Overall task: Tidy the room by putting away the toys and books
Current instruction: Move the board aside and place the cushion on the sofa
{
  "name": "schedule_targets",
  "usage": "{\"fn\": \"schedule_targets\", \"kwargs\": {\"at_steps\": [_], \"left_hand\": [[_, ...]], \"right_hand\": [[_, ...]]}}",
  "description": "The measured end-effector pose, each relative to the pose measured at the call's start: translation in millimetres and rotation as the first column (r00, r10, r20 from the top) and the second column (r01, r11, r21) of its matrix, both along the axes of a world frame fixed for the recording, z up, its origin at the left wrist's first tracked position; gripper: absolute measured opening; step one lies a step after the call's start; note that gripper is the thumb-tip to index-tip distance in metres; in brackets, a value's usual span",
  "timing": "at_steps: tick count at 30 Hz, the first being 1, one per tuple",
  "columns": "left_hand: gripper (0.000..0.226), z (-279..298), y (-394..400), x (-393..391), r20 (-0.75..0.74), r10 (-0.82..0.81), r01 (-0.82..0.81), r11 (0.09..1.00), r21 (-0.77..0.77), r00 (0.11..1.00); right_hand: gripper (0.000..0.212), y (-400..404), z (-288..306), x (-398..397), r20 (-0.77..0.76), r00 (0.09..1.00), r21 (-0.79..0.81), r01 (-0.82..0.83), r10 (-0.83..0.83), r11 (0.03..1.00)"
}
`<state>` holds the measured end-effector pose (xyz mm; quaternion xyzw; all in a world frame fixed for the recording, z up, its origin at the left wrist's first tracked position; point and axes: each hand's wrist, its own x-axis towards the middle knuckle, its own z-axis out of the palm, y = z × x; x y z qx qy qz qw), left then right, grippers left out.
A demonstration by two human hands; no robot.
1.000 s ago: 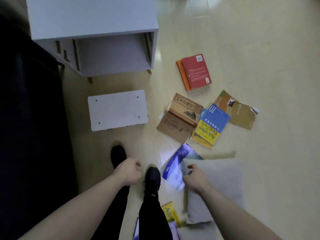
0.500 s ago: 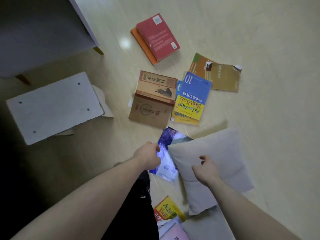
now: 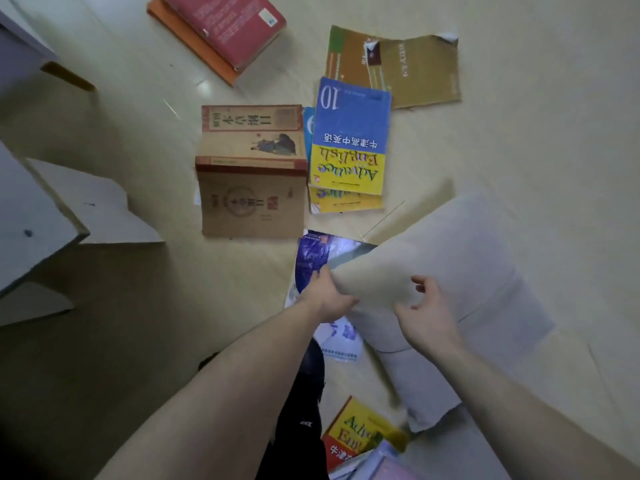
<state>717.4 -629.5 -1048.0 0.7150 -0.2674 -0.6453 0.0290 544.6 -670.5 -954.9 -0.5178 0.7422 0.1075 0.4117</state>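
Note:
A pale grey pillow [image 3: 460, 268] lies on the floor over a purple magazine [image 3: 310, 258]. My left hand [image 3: 325, 296] grips the pillow's near left corner, lifted off the magazine. Just to the right, my right hand [image 3: 427, 315] holds the pillow's fabric with curled fingers. Beyond lie a thick brown book [image 3: 252, 174], a blue and yellow English book [image 3: 349, 136], a tan booklet [image 3: 398, 64] and a red book on an orange one [image 3: 225, 29]. A yellow and red book [image 3: 360, 434] lies near my feet.
A white board [image 3: 34, 220] lies flat on the floor at the left, with a cabinet leg [image 3: 65, 76] behind it. My black trouser leg [image 3: 304, 417] stands between my arms. Bare pale floor stretches to the right.
The view has dropped closer to the floor. My left hand has moved from beside the magazine onto the pillow's corner, which now rises off the floor; my right hand stays on the pillow.

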Motion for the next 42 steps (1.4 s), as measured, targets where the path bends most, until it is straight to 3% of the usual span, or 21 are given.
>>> {"fn": "schedule_targets", "kwargs": {"at_steps": [2, 5, 8, 12, 18, 21, 27, 32, 34, 39, 42], "left_hand": [[0.094, -6, -3, -4, 0.003, 0.046, -0.046, 0.999, 0.014, 0.999], [0.051, -3, 1, -9, 0.019, -0.094, 0.094, 0.995, 0.027, 0.995], [0.029, 40, 10, -19, -0.013, -0.165, 0.164, 0.985, -0.059, 0.986], [0.031, 117, 15, -25, -0.036, -0.189, 0.177, 0.962, -0.209, 0.981], [0.023, 254, 5, 15, -0.142, 0.023, -0.063, 0.957, -0.282, 0.99], [0.034, 333, 17, 60, -0.076, 0.146, -0.161, 0.946, -0.282, 0.986], [0.023, 473, 72, 152, 0.208, 0.09, -0.023, 0.951, -0.307, 0.974], [0.026, 618, 164, 233, 0.311, 0.116, -0.008, 0.945, -0.327, 0.943], [0.022, 650, 183, 251, 0.356, 0.075, 0.059, 0.934, -0.351, 0.931], [0.024, 757, 251, 275, 0.57, 0.03, 0.211, 0.912, -0.352, 0.821], [0.019, 801, 289, 268, 0.652, 0.089, 0.204, 0.911, -0.359, 0.753]], "right_hand": [[0.058, 1, -3, -3, -0.009, 1.0, -0.036, 0.017, -0.017, 0.999], [0.053, -2, 7, -2, 0.015, 0.999, -0.112, 0.052, -0.05, 0.992], [0.053, -10, 43, 4, 0.019, 0.999, -0.155, 0.042, -0.039, 0.987], [0.056, -16, 100, 13, -0.008, 1.0, -0.134, -0.018, 0.017, 0.991], [0.059, -27, 220, 47, -0.043, 0.988, -0.088, -0.148, 0.145, 0.985], [0.06, -18, 287, 80, -0.031, 0.975, -0.052, -0.22, 0.219, 0.974], [0.065, -9, 402, 156, 0.088, 0.892, -0.062, -0.439, 0.443, 0.897], [0.076, 16, 503, 227, 0.112, 0.713, -0.139, -0.678, 0.692, 0.721], [0.084, 16, 515, 238, 0.097, 0.66, -0.165, -0.727, 0.745, 0.666], [0.092, 48, 579, 285, 0.05, 0.345, -0.236, -0.908, 0.937, 0.347], [0.09, 75, 612, 317, 0.007, 0.122, -0.219, -0.968, 0.992, 0.121]]}}
